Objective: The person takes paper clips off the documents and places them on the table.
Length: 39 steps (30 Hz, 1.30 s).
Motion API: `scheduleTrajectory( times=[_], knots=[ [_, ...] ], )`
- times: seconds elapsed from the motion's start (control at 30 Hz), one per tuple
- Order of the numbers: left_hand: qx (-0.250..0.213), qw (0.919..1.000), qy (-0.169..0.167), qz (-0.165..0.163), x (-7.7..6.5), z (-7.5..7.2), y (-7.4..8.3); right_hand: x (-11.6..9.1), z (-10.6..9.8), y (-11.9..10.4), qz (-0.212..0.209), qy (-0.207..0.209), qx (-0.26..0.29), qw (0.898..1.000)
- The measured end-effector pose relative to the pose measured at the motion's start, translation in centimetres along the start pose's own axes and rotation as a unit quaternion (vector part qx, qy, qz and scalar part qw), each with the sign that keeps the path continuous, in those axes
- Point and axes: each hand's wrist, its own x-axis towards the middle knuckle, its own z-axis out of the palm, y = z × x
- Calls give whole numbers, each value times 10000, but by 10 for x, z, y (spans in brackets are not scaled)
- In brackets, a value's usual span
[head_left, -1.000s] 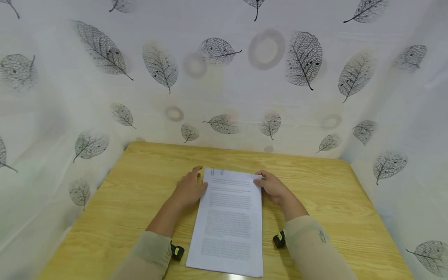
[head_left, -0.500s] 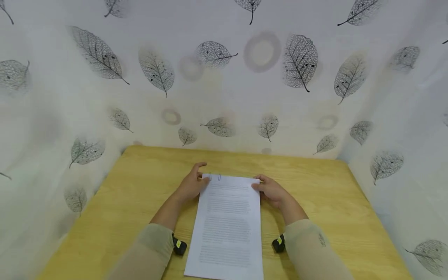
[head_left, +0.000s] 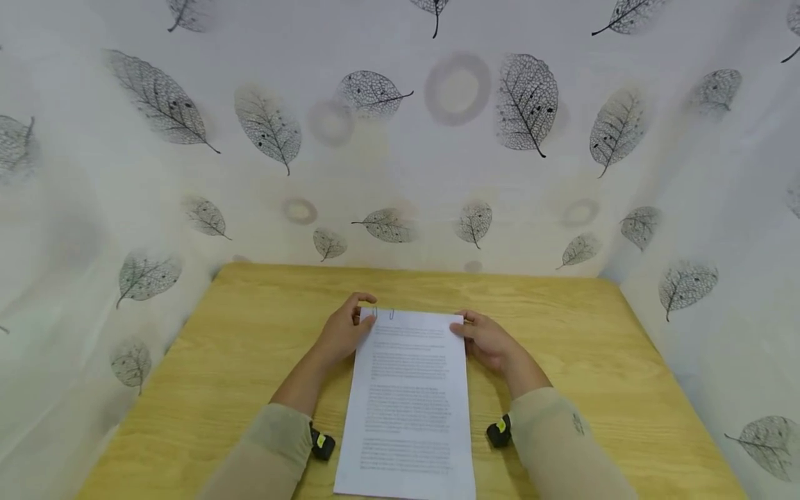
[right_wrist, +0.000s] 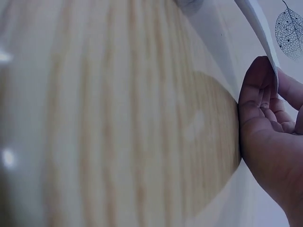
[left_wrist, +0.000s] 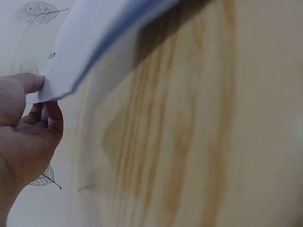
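And here it is, front and centre: a stack of paper [head_left: 409,410], white, long and narrow from this angle, its top sheet filled with blocks of small printed lines too faint to read. Two paper clips [head_left: 375,313] sit side by side on the far edge, over by the left corner. Underneath runs the wooden table [head_left: 250,347], yellow and grained, and the left wrist view shows the paper's side edge lifted clear of it, a shadow below.

Now to the hands! The left hand [head_left: 340,332] has the far left corner, thumb on top right by the nearer clip, fingers tucked beneath, a narrow pinch. Across the way, the right hand [head_left: 492,340] pinches the far right corner, thumb on the printed face, index finger behind; the right wrist view has the sheets squeezed between them. Behind it all, a pale curtain [head_left: 412,163] covered in skeleton leaves.
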Motion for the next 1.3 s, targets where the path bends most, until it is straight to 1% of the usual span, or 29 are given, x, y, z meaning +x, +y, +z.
scheduleTrajectory(
  times=[0.13,0.23,0.53,0.77,0.97,1.13,1.3],
  knots=[
    [109,9998,76,138,-3,2,2,1,-1,1,32,61,72,10000],
    [142,9996,151,180,-5,2,4,2,-2,2,54,69,70,9999],
    [152,9993,329,119,-8,5,6,5,-3,1,138,233,59,9996],
    [229,9985,476,151,-12,6,6,6,-1,4,110,285,-8,9995],
    [303,9984,454,177,-13,1,9,4,2,2,39,348,-126,9993],
    [215,9990,358,126,-17,-6,11,3,4,0,40,382,-123,9992],
    [228,9991,319,147,-20,-11,6,2,5,1,91,349,-143,9992]
  ],
)
